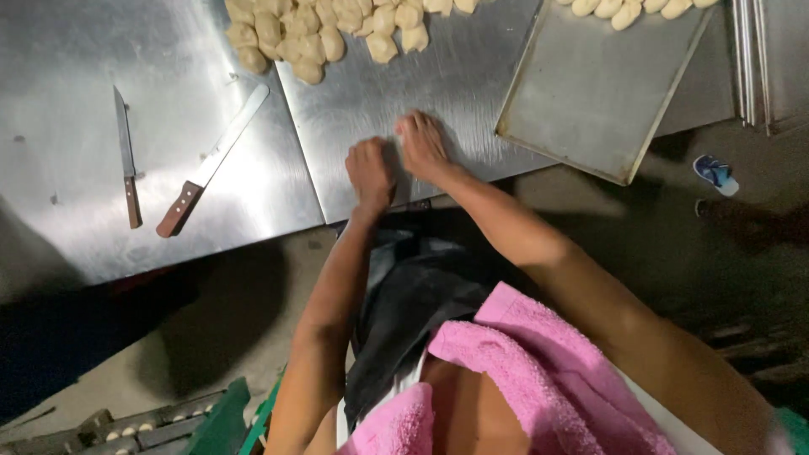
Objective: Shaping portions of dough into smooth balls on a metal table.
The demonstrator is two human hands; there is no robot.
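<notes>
Both hands press down side by side on the shiny steel bench [472, 76] near its front edge: the left hand [370, 173] curled closed, the right hand [424, 147] flat and open, neither visibly holding anything. A heap of pale dough pieces [324, 32] lies beyond them toward the far edge. Two wooden-handled knives [168, 160] rest to the left, and a flat metal tray [602, 93] overhangs the front edge to the right.

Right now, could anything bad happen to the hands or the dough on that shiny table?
Maybe. Two knives lie bare on the steel table, to the left of the left hand; a sideways sweep might meet a blade. The baking tray juts past the table's edge, so a bump from the right hand might tip it and spill its dough pieces.
</notes>
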